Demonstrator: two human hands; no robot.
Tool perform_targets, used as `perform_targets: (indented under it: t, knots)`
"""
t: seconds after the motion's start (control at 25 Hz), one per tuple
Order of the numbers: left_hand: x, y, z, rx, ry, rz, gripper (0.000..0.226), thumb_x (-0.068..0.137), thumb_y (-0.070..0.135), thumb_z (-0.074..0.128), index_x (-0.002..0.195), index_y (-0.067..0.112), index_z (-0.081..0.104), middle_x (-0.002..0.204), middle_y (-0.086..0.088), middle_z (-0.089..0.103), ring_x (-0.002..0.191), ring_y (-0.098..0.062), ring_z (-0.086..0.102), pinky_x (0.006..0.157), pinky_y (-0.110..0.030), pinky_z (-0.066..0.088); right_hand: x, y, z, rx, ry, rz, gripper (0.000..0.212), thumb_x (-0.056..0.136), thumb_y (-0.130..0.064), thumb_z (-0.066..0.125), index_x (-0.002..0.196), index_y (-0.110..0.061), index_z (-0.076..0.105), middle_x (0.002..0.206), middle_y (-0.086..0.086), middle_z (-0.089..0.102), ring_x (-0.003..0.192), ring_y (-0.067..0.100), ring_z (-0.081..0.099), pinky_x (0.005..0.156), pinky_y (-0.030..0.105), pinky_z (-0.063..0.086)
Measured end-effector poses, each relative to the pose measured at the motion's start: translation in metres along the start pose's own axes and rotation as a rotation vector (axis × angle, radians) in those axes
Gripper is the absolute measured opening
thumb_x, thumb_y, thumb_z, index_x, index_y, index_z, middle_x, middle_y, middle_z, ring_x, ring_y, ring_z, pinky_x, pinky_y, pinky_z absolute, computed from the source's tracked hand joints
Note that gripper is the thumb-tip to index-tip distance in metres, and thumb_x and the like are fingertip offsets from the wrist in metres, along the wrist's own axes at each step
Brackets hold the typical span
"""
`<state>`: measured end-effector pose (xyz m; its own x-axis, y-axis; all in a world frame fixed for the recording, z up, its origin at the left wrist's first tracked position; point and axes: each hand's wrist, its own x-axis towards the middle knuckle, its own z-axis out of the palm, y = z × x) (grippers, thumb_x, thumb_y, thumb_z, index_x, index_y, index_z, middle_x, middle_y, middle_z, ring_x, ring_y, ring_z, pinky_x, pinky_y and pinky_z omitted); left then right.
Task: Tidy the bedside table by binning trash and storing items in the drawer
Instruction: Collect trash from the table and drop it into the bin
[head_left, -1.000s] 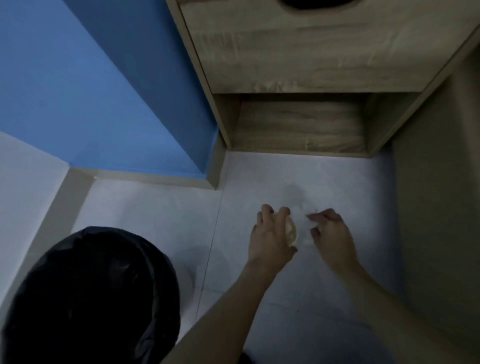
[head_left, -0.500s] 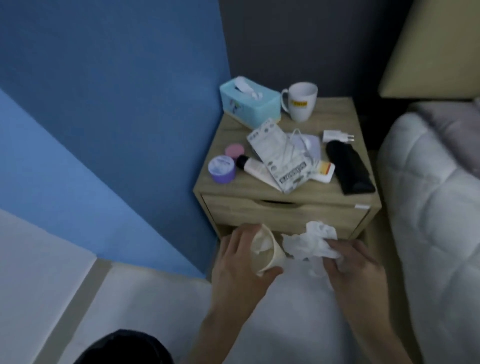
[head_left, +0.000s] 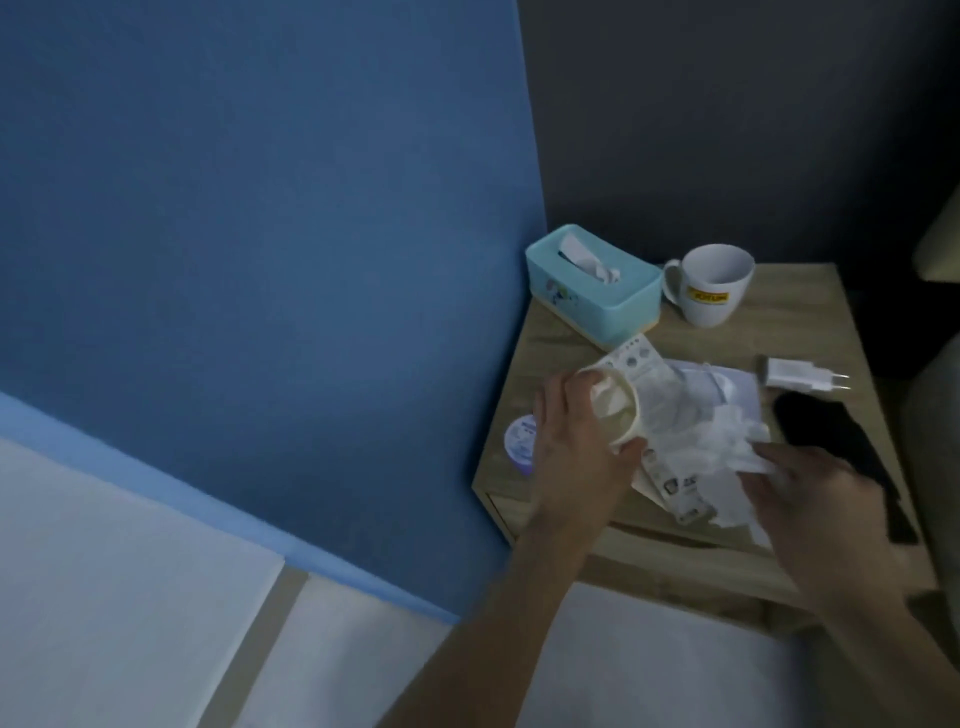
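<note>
Crumpled paper cup (head_left: 615, 410) gripped in left hand (head_left: 579, 447) and white tissue (head_left: 727, 441) pinched by right hand (head_left: 826, 499), both at lower right of frame over the bedside table (head_left: 810, 322) (motion blur), tissue box (head_left: 592, 283) and mug (head_left: 714, 291) behind.

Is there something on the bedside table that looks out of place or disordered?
Yes. A flat white packet lies askew, poking past the front edge of the table. The left hand holds a crumpled paper cup; the right hand holds crumpled tissue. The mug and tissue box stand upright.
</note>
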<state>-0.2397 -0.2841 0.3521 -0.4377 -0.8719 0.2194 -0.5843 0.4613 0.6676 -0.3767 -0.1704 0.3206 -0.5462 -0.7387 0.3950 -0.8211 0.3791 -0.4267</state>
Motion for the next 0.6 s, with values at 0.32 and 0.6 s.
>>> perform_targets:
  t: [0.32, 0.6]
  knots:
    - [0.098, -0.038, 0.003, 0.074, -0.056, -0.046, 0.062, 0.074, 0.018, 0.071, 0.128, 0.008, 0.041, 0.134, -0.007, 0.034, 0.124, -0.023, 0.035, 0.101, -0.037, 0.04, 0.106, -0.034, 0.053, 0.073, -0.131, 0.043, 0.03, 0.077, -0.004, 0.059, 0.105, 0.001, 0.066, 0.099, 0.029, 0.063, 0.079, 0.04, 0.063, 0.076, 0.039, 0.05]
    - [0.123, -0.033, 0.024, 0.02, -0.173, -0.102, 0.057, 0.079, 0.016, 0.068, 0.129, 0.011, 0.042, 0.132, -0.007, 0.036, 0.12, -0.019, 0.038, 0.087, -0.022, 0.035, 0.131, -0.028, 0.056, 0.103, -0.188, 0.085, 0.031, 0.072, 0.006, 0.064, 0.103, 0.006, 0.066, 0.107, 0.032, 0.056, 0.076, 0.044, 0.062, 0.074, 0.04, 0.05]
